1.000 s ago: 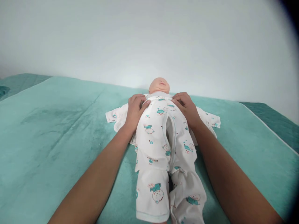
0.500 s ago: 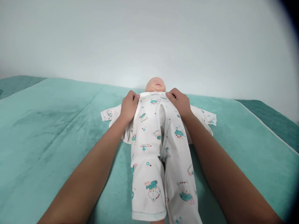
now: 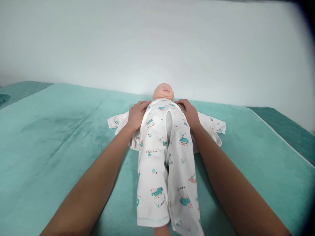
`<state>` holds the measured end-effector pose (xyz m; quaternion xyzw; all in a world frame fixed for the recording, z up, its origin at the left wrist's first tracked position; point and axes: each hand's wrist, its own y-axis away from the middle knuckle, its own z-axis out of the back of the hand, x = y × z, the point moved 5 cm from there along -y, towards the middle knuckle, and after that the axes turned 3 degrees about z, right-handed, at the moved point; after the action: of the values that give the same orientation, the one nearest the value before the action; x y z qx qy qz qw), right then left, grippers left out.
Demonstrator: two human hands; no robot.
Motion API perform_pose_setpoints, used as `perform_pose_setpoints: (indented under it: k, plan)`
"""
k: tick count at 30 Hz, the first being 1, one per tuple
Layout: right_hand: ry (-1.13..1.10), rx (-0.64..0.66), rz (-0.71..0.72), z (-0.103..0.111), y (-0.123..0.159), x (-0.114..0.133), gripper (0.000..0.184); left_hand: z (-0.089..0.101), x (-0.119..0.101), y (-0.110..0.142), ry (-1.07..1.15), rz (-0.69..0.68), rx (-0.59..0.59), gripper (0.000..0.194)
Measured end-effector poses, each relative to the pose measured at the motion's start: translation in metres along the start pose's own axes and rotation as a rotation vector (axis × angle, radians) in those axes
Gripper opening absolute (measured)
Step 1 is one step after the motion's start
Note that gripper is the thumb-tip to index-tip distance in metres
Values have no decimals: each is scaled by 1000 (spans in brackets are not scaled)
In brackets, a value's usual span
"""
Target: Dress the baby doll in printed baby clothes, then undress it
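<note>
A baby doll (image 3: pixel 163 91) lies on its back, head toward the wall. White trousers (image 3: pixel 152 160) printed with animals and houses cover its legs and reach up to its chest, with an opening at the crotch. Beneath it spreads a matching white top (image 3: pixel 211 123), sleeves out to both sides. My left hand (image 3: pixel 137 115) rests against the trousers' upper left edge, fingers stretched out toward the chest. On the opposite edge lies my right hand (image 3: pixel 189 113), its fingers also extended over the fabric; its thumb is partly hidden. One foot (image 3: pixel 161 230) shows below the left trouser leg.
A light green padded cover (image 3: pixel 61 147) lies under the doll. Darker green fabric (image 3: pixel 285 127) shows at the far right and far left. A pale wall (image 3: pixel 157 42) stands just behind the doll's head.
My fingers have gone from pinching the trousers' top edge to lying flatter along its sides. The trouser legs appear slightly shifted left and the right leg looks narrower.
</note>
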<state>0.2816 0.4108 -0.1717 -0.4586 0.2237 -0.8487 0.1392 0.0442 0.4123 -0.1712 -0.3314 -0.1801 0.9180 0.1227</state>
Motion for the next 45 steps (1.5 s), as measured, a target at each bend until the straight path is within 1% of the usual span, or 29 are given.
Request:
perform_pose_setpoints:
  k: [5, 8, 10, 11, 13, 15, 17, 18, 20, 23, 25, 27, 28, 30, 32, 34, 36, 38, 43, 45]
  plan:
    - [43, -32, 45, 7, 23, -3, 35, 7, -1, 28, -89, -102, -69, 43]
    - [199, -101, 90, 11, 47, 0, 36, 14, -2, 53, -163, -153, -86, 41]
    - [340, -108, 91, 11, 69, 8, 36, 17, -6, 73, -226, -208, -60, 38]
    - [390, -89, 94, 11, 82, 14, 37, 19, -9, 84, -254, -241, -35, 37]
    - [433, -5, 137, 9, 110, 30, 45, 22, -17, 106, -294, -297, 20, 35]
    - [418, 115, 220, 8, 138, 48, 53, 25, -26, 126, -306, -333, 65, 29]
    - [372, 216, 276, 10, 162, 63, 55, 30, -33, 145, -284, -342, 80, 25]
    - [340, 243, 280, 12, 171, 68, 54, 34, -37, 154, -260, -331, 76, 25]
    - [261, 234, 214, 19, 185, 73, 46, 43, -42, 171, -187, -274, 40, 26]
    - [115, 111, 32, 33, 200, 74, 31, 58, -49, 200, -35, -143, -13, 23]
    - [-1, 16, -64, 42, 212, 75, 25, 65, -54, 223, 86, -78, 22, 18]
    - [-114, -37, -113, 49, 229, 81, 20, 67, -62, 246, 188, -57, 96, 18]
    - [-155, -50, -123, 51, 238, 86, 19, 66, -66, 256, 215, -61, 129, 20]
    - [-206, -50, -103, 51, 257, 98, 21, 64, -73, 273, 209, -78, 158, 29]
    - [-238, -26, -44, 46, 274, 115, 29, 60, -78, 283, 153, -79, 127, 33]
    - [-247, 29, 17, 37, 285, 131, 35, 57, -80, 287, 112, -60, 80, 24]
    - [-218, 90, 43, 27, 290, 143, 35, 55, -81, 287, 124, -38, 73, 11]
    - [-170, 108, 48, 21, 291, 148, 33, 56, -77, 288, 209, -2, 98, 9]
    - [-49, 37, 82, 19, 286, 151, 34, 62, -52, 298, 611, 245, 143, 14]
    - [22, 14, 83, 15, 283, 152, 28, 62, -47, 301, 682, 289, 195, 15]
